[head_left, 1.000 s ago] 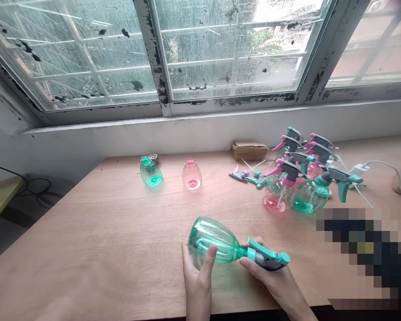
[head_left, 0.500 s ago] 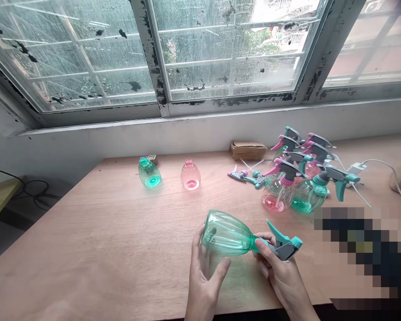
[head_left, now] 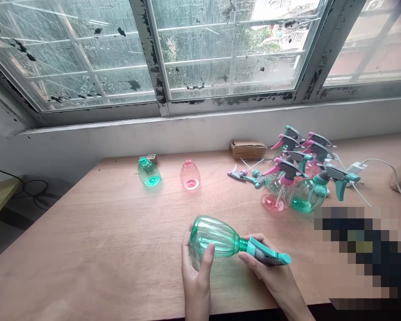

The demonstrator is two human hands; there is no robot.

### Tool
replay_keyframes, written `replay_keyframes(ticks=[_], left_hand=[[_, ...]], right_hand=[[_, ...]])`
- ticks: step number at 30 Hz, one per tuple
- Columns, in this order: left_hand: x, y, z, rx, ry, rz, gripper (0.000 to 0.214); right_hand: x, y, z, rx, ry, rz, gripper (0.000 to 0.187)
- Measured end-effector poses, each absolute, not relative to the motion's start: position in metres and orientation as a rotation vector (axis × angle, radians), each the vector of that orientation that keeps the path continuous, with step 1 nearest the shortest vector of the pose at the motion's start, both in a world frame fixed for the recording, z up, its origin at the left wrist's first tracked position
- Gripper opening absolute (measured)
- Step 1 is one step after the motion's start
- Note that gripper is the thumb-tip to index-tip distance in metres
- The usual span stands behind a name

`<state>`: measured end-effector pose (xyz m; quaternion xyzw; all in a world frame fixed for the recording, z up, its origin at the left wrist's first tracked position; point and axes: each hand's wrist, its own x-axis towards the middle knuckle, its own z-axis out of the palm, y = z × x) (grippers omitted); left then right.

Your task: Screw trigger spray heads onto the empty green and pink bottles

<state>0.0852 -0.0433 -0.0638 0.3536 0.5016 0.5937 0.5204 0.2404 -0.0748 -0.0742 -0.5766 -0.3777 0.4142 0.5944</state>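
Observation:
A see-through green spray bottle (head_left: pixel 217 236) lies on its side above the table, its base to the left. My left hand (head_left: pixel 198 263) is closed around the base end, thumb on the near side. At the other end my right hand (head_left: pixel 263 263) grips the teal and grey trigger sprayer (head_left: pixel 267 253) near its collar. Threads of the bottle's neck show between bottle and collar; whether the collar still engages them I cannot tell. No tube can be made out inside the bottle.
Headless green (head_left: pixel 149 172) and pink bottles (head_left: pixel 190 174) stand at the back. Loose trigger sprayers (head_left: pixel 247 176) lie before a cardboard box (head_left: pixel 248 150). Several bottles with sprayers (head_left: pixel 307 196) crowd the right, near a white cable (head_left: pixel 384 167). A pixelated patch hides the front right.
Both hands have moved left with the bottle. My left thumb has come onto its side. The sprayer has turned about its axis, and more of the threaded neck shows.

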Motion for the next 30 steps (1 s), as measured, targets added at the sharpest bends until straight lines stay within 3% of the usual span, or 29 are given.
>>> replay_keyframes(ticks=[10,19,30], left_hand=[[0.087,-0.048,-0.066,0.992,1.047,1.355,0.064],[0.084,-0.043,-0.074,0.971,1.228,1.43,0.072],[0.082,-0.043,-0.083,1.096,1.103,1.337,0.074]], right_hand=[[0.249,-0.07,-0.09,-1.295,-0.707,0.902,0.043],[0.245,-0.078,-0.073,-1.322,-0.913,0.977,0.027],[0.252,-0.069,-0.102,-1.165,-0.661,1.07,0.041]])
